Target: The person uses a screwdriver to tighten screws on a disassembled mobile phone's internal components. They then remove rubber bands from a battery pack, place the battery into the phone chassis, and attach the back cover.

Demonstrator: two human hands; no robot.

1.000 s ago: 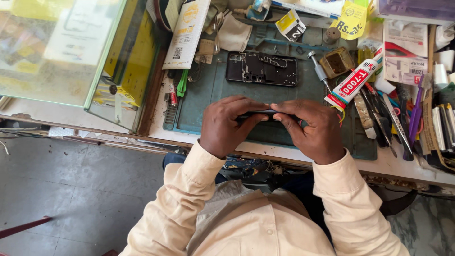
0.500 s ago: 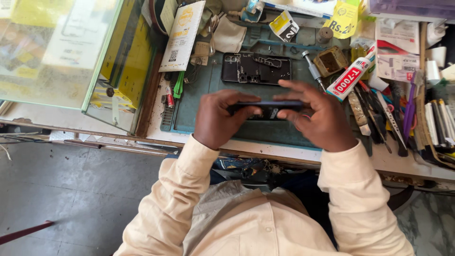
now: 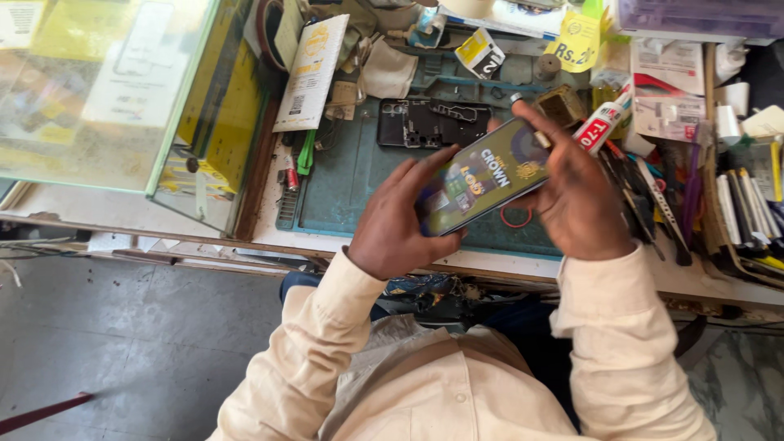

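Both hands raised above the cluttered work surface (image 3: 490, 265), sharing one thing: a slim black smartphone with a lit, colourful screen (image 3: 482, 175), tilted so that its upper end points up and to the right. Left hand (image 3: 400, 224) grasping the phone's lower end, thumb stretched along the near edge, fingers wrapped behind. Right hand (image 3: 576, 196) clasped on the upper end, forefinger curled over the top corner, palm turned toward the screen. Phone held clear of the surface, over a dark teal rubber work mat (image 3: 343, 184).

On the mat, just beyond the phone: an opened black phone back shell with bare inner parts (image 3: 429, 122), lying flat. Under the phone's right half, a thin red ring (image 3: 516, 219), partly hidden. Near the right hand's fingertips, a white glue tube with red lettering (image 3: 603, 124), slanted. Further right, a crowded row of dark-handled tools and pens (image 3: 678, 200). At the left, a glass-fronted display case with yellow items inside (image 3: 106, 90), and a white printed card (image 3: 310, 73) leaning beside it. Cream long sleeves (image 3: 318, 343) on both arms.
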